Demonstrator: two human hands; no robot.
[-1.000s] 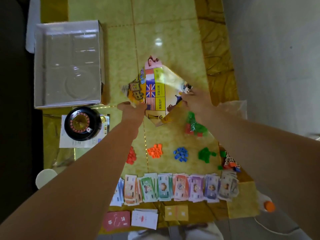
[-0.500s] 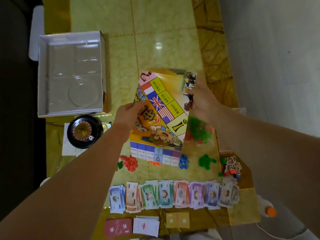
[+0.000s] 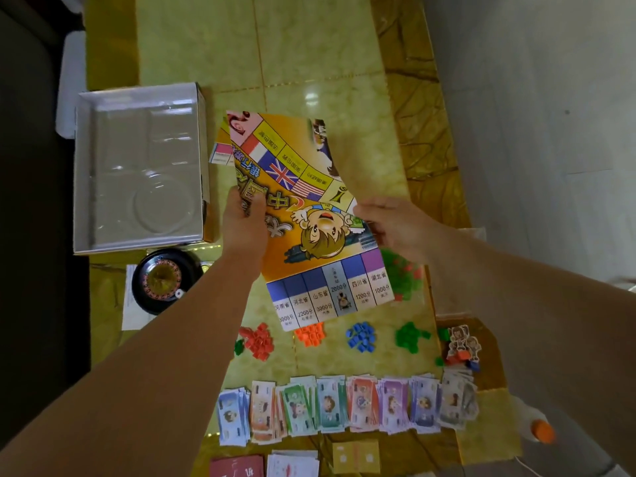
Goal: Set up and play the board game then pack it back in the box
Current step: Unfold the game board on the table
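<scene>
A colourful paper game board (image 3: pixel 309 242) hangs partly unfolded above the table, its printed face toward me. My left hand (image 3: pixel 242 223) grips its left edge and my right hand (image 3: pixel 390 222) pinches its right edge. The open white game box (image 3: pixel 137 166) with a clear plastic insert lies at the left. A black roulette wheel (image 3: pixel 161 280) sits just below the box on a paper sheet.
Small piles of red (image 3: pixel 258 340), orange (image 3: pixel 311 333), blue (image 3: pixel 359 335) and green pieces (image 3: pixel 409 335) lie under the board. A row of play money (image 3: pixel 344 407) runs along the near side, card stacks (image 3: pixel 292 464) below it. Character pawns (image 3: pixel 459 342) stand at the right, beside a bag of pieces (image 3: pixel 402 277).
The folded board has been lifted toward me and opened out further; more of its printed face and the bottom row of squares now shows. Both hands stayed on its edges.
</scene>
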